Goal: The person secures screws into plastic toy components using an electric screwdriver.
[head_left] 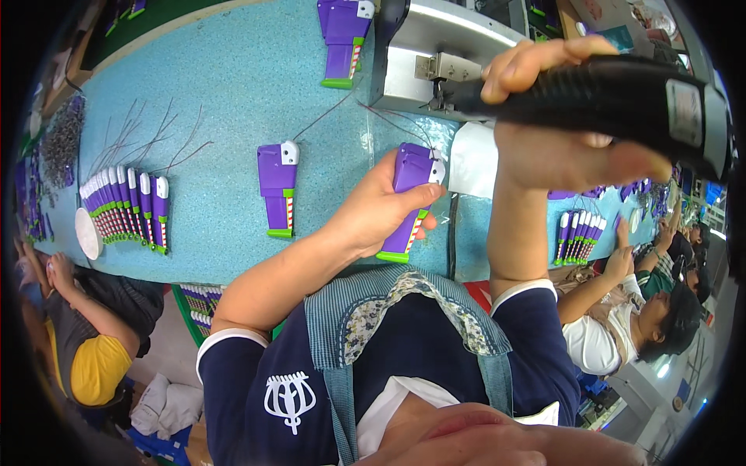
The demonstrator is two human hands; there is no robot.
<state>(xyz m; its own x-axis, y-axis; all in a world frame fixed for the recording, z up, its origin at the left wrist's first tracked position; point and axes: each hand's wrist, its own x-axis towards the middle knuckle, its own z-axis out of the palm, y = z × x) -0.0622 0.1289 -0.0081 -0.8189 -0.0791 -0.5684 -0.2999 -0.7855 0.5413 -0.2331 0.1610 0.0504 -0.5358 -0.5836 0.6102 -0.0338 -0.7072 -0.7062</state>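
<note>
The left hand (377, 206) is closed around a purple piece (412, 167) with green trim and a red-and-white striped edge, thumb across its front near the white part, holding it over the near part of the table (210, 70). A dark wire runs up from the top of the piece. The right hand (556, 155) is wrapped around a black handheld tool (579, 93), fingers over the top and palm below; its tip points left and overlaps the metal bracket (458, 66) on the grey box (400, 66), though contact cannot be told.

The held piece looks whole in outline, with its coloured parts together, but its fastening seems unfinished or at least unconfirmed: the tool is apart from it, and its holes are too small to read. A similar second piece (277, 182) lies just left of the forearm's reach, and a third piece (342, 43) lies at the far side, beside the grey box; neither is in a hand, and whether they are finished cannot be told. To the left, a fanned row of pieces (128, 202) with loose wires sits beside a white disc (89, 233), apparently a sorted batch; another row (579, 237) stands to the right, near a co-worker
</note>
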